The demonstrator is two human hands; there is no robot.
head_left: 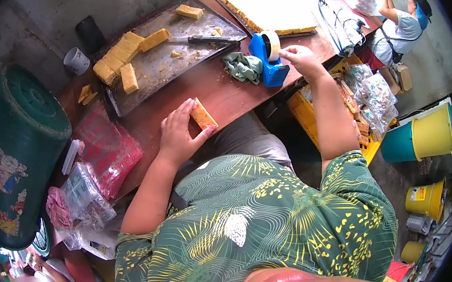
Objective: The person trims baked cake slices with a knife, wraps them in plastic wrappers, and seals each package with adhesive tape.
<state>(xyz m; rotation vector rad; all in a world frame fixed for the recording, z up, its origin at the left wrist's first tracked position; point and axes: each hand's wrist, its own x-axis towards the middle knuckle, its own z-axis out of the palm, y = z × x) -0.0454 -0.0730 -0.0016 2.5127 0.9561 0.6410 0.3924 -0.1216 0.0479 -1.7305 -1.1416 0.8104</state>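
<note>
My left hand [177, 130] grips a small rectangular bar of cake [203, 114] by its ends, near the table's front edge. The bar seems to have a clear wrapping, though this is hard to make out. At the blue tape dispenser [269, 71], my right hand [303, 60] pinches with thumb and forefinger beside the tape roll [272, 46]. The tape strip itself is too fine to see clearly. A crumpled green cloth [244, 67] lies just left of the dispenser.
A dark baking tray [162, 73] carries several cut cake bars [120, 56] and a knife [211, 39]. Behind stands a large slab of cake [262, 4]. Plastic bags [101, 147] lie at left, below a green tub [26, 155]. A yellow crate [302, 117] holds wrapped bars. Another person [397, 29] works at right.
</note>
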